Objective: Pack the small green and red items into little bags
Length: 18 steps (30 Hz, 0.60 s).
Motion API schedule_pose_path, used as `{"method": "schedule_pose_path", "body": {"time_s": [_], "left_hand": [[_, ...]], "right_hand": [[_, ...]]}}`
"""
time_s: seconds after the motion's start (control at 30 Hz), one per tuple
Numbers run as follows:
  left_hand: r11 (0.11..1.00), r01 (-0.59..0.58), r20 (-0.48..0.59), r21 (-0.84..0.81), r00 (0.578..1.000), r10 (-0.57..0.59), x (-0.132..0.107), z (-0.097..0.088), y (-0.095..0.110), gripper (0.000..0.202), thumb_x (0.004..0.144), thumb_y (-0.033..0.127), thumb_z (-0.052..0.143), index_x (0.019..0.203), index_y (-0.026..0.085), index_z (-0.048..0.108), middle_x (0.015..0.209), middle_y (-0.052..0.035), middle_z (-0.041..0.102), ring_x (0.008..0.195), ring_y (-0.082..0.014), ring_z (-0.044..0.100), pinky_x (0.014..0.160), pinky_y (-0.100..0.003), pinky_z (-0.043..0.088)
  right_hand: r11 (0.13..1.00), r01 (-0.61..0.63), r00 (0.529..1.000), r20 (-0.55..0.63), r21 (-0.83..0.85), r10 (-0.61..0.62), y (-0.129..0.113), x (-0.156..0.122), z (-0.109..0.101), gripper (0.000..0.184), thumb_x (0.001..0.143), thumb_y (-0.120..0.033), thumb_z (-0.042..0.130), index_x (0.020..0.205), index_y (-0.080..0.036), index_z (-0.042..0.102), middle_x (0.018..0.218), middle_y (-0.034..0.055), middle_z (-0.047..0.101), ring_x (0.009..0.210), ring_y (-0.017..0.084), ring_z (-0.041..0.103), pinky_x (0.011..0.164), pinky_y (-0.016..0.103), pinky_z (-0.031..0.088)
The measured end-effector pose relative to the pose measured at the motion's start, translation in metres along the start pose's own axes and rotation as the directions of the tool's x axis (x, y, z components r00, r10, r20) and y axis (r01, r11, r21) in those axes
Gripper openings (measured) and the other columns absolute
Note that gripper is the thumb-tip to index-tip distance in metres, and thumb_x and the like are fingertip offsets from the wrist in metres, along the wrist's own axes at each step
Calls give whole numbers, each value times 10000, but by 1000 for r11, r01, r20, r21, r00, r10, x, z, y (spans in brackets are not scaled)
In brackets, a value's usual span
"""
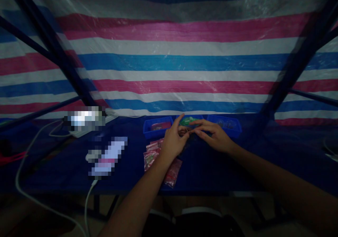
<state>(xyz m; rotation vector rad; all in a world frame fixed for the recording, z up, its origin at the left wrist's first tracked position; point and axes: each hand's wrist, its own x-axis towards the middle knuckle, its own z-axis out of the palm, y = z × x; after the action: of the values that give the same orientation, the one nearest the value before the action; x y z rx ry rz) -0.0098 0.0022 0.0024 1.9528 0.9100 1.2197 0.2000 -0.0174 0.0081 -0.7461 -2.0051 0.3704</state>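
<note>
My left hand [174, 138] and my right hand [215, 135] meet over the table, fingertips almost touching. The left thumb and fingers are closed in a pinch, with one finger sticking up. Fingers of my right hand are pressed towards the same spot. Whatever lies between them is too small and dark to name. Beneath and beside my left forearm are several pink plastic packets [173, 173]. Just beyond my hands stand a blue tray with a pink packet inside [148, 127], a tray holding something green [190, 120], and a tray of small pieces [237, 126].
On the left of the blue table [216, 175] lies a blurred-out phone [109, 158] with a white cable [87, 202]. A power strip [79, 131] sits behind it. Dark metal posts [287, 75] and a striped plastic sheet [179, 63] close off the back.
</note>
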Motion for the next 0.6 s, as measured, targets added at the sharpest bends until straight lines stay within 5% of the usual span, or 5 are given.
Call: {"method": "schedule_pose_path", "body": {"time_s": [0.17, 0.37, 0.6], "left_hand": [[996, -38, 19, 85, 999, 37, 0, 2, -7, 725, 859, 137, 716, 1517, 256, 435, 1193, -103, 736, 956, -204, 751, 864, -363, 623], [887, -228, 161, 402, 971, 177, -1, 3, -6, 323, 889, 233, 716, 1210, 201, 702, 1227, -104, 723, 1134, -250, 686, 1050, -435, 535], [771, -305, 348, 560, 930, 115, -9, 6, -12, 352, 938, 342, 658, 1257, 202, 706, 1397, -90, 654, 1305, -258, 600, 1145, -419, 461]], "right_hand": [[999, -48, 994, -103, -24, 45, 6, 2, -2, 234, 1021, -369, 568, 1125, -295, 764, 1157, 60, 755, 1117, 245, 694, 1008, 451, 549], [987, -102, 960, -272, -123, 65, 24, 4, -19, 357, 1023, -391, 549, 1364, -326, 632, 1433, 70, 611, 1306, 279, 585, 1041, 480, 540], [936, -101, 969, -247, -337, 15, 32, 6, -31, 470, 1043, -366, 477, 1511, -319, 464, 1568, 79, 476, 1436, 299, 460, 1115, 540, 489]]}}
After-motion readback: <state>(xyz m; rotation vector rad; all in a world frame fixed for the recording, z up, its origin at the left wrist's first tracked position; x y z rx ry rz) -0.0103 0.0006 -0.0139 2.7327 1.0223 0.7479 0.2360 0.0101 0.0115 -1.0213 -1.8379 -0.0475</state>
